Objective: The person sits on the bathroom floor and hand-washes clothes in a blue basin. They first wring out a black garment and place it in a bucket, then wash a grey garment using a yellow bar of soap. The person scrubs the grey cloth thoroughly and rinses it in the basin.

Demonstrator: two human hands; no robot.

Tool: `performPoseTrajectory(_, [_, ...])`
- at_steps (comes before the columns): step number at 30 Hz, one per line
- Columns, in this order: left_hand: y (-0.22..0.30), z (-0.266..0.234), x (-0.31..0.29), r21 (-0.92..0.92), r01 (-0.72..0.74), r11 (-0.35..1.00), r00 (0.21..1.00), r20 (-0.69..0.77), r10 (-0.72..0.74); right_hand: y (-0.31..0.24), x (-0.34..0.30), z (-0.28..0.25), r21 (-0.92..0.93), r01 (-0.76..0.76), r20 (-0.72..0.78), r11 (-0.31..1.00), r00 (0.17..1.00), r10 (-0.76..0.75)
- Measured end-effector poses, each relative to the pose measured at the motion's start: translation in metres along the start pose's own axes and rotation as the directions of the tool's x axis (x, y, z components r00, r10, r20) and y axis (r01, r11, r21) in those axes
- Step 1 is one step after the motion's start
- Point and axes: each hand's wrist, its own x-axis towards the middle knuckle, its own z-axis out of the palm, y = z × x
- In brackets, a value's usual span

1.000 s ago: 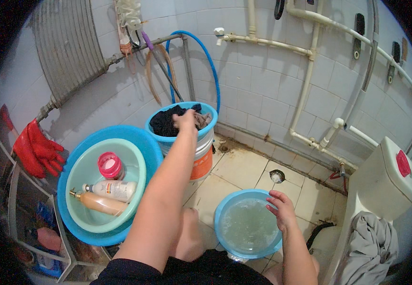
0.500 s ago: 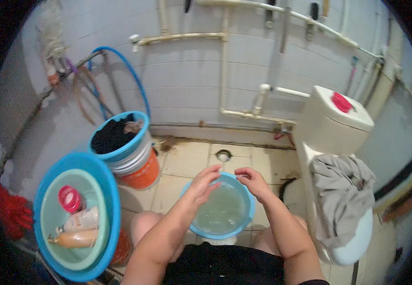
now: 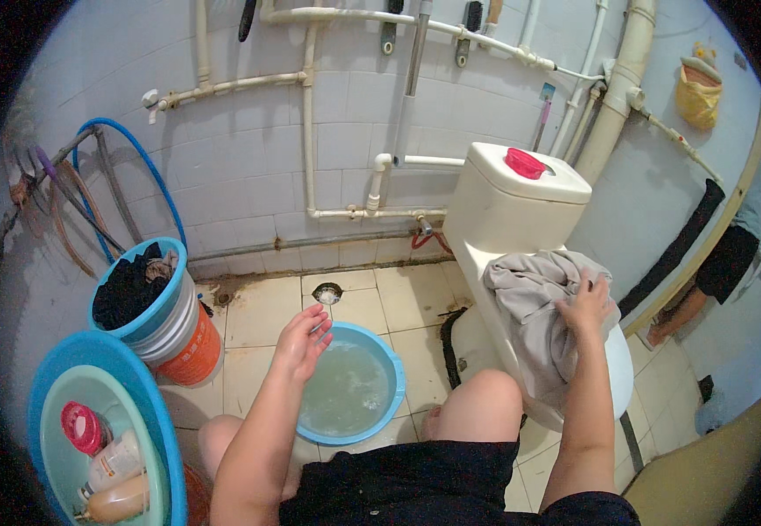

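Loosely heaped on the right of the scene, over the lid of the white toilet (image 3: 490,210): a grey cloth (image 3: 521,285), rumpled into deep folds and trailing down toward the near side. Looks soft, limp and hard to break, probably light if dry, noticeably heavier if wet; cannot tell from here which. Likely to sag and unfold rather than keep any shape. Best taken by a thick bunch of folds near the middle of the heap, with the trailing near end gathered up too; less sure by a single loose edge. Smooth lid underneath, so probably easy to slide.

Laid against the right side of the heap: the right hand (image 3: 586,307), fingers spread wide, apparently not closed around any fold. Farther left, above the left rim of a light-blue basin (image 3: 398,386) on the floor: the left hand (image 3: 304,337), empty, fingers slightly curled and apart. Inside the basin, cloudy water (image 3: 345,394).

Farther left again, dark clothes (image 3: 130,289) in a blue tub atop a white-and-orange bucket (image 3: 192,351). Nearest on the left, a pale-green basin (image 3: 110,392) with a red-rimmed jar (image 3: 79,427) and bottles.
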Motion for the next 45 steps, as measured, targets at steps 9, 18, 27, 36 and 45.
performPoseTrajectory(9, [0.001,-0.002,-0.004,0.027,-0.014,1.000,1.000,0.025,0.013,0.068,0.069,0.021,0.669,-0.157,0.011,0.727,0.979,0.202])
performPoseTrajectory(18, [0.006,0.010,-0.016,0.283,-0.162,0.945,0.977,0.181,0.113,-0.105,0.023,-0.132,0.883,-0.172,-0.008,-0.437,0.925,-0.381])
performPoseTrajectory(27, [0.007,0.006,-0.021,0.886,-0.463,-0.009,0.764,0.404,0.504,-0.213,-0.028,-0.101,0.601,-0.524,-0.070,-0.604,0.718,-0.692])
performPoseTrajectory(36, [0.074,-0.027,-0.002,0.103,-0.583,0.806,0.798,-0.115,0.591,-0.254,-0.054,0.024,0.539,-0.673,0.154,-0.507,0.670,-0.726])
performPoseTrajectory(45, [0.109,-0.043,-0.016,0.047,-0.695,0.718,0.705,-0.156,0.692,-0.266,-0.053,0.046,0.552,-0.644,0.229,-0.530,0.728,-0.646])
